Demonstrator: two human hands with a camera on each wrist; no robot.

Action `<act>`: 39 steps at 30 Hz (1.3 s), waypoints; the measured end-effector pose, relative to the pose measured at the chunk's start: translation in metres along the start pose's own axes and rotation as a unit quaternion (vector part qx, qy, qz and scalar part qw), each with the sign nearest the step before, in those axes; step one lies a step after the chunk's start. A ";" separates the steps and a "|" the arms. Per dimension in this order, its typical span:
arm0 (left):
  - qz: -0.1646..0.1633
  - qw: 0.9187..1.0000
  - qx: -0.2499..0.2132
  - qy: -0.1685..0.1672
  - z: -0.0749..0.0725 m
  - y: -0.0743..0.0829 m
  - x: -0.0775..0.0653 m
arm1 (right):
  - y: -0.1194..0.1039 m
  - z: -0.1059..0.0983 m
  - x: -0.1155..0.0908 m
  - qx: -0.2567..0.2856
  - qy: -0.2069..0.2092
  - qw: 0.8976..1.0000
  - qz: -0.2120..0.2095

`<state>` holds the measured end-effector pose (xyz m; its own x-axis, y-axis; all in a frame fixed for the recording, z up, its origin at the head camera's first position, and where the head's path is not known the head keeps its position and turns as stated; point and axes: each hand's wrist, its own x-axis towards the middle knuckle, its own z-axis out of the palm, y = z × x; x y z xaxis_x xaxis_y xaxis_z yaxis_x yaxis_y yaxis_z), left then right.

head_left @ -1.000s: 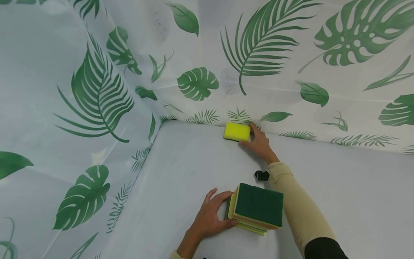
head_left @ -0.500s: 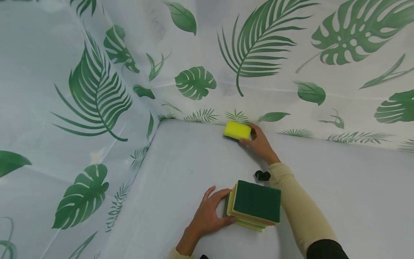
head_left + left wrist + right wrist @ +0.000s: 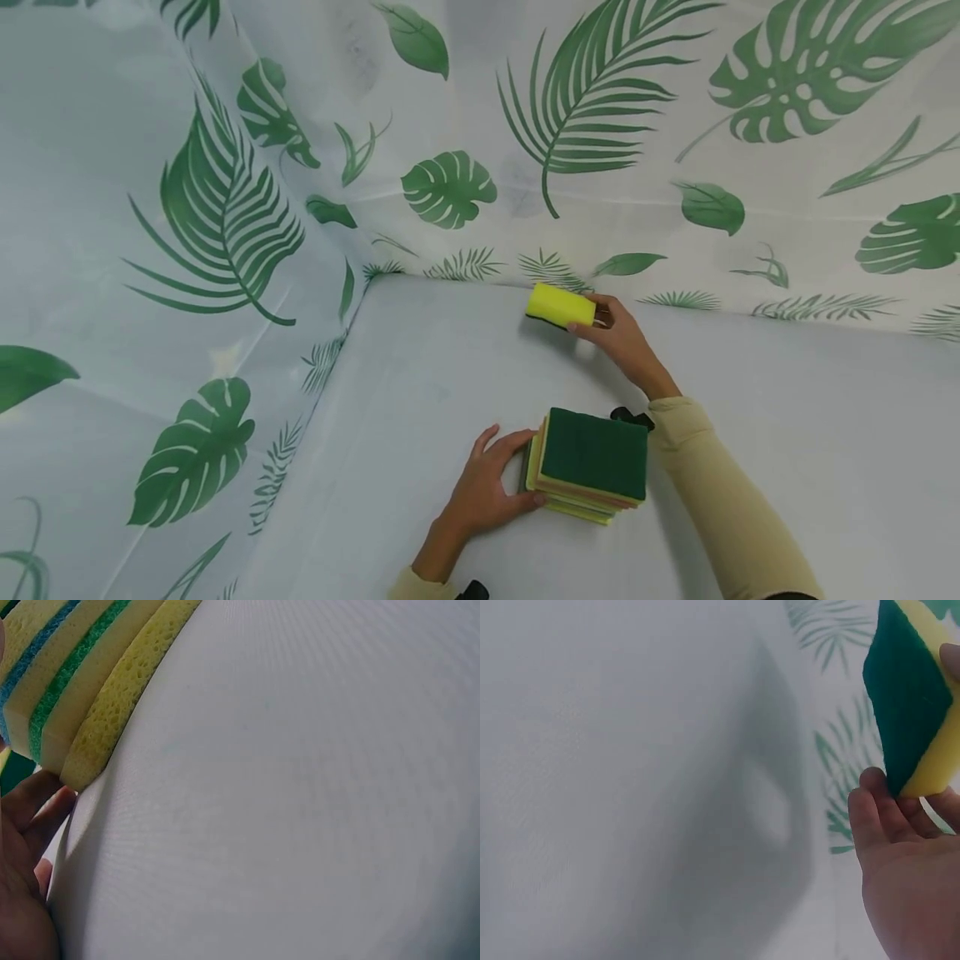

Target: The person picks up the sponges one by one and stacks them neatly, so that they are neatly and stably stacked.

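Note:
In the head view my right hand [image 3: 626, 342] pinches a scrubbing sponge [image 3: 561, 306] by its right end, near the back edge of the white surface. Its yellow foam faces up; the right wrist view shows the green scouring side [image 3: 907, 697] underneath, and a shadow falls on the surface below. My left hand [image 3: 487, 492] grips the left side of a stack of scrubbing sponges [image 3: 594, 454], thumb at the front and fingers at the back. A dark green pad tops the stack. Yellow, blue and green layers [image 3: 75, 675] show in the left wrist view.
A white surface [image 3: 420, 358] lies under both hands. Leaf-printed sheets rise at the back [image 3: 622, 217] and at the left [image 3: 187, 350]. A small black piece [image 3: 633, 418] sits by my right wrist, partly behind the stack.
My right hand has lifted the single sponge off the surface and drawn it slightly right, tilting it. My left hand still holds the stack, both shifted only slightly in view.

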<state>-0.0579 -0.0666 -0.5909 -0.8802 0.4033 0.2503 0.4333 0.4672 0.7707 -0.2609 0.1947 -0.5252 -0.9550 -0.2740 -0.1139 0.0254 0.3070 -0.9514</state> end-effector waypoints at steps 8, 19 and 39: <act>-0.013 1.000 0.000 -0.007 -0.001 0.001 0.000 | -0.019 -0.008 -0.030 -0.021 0.016 0.999 -0.031; -0.025 1.000 0.009 -0.003 0.000 0.002 0.000 | -0.047 -0.016 -0.089 0.000 0.027 0.998 -0.063; -0.019 1.000 0.017 0.002 0.000 0.003 -0.001 | -0.087 -0.023 -0.186 -0.035 0.037 0.981 -0.186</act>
<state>-0.0558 -0.0652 -0.5886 -0.8966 0.3816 0.2246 0.4065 0.5083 0.7592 -0.0917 0.2400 -0.4149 -0.9133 -0.3121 0.2615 -0.3470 0.2606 -0.9009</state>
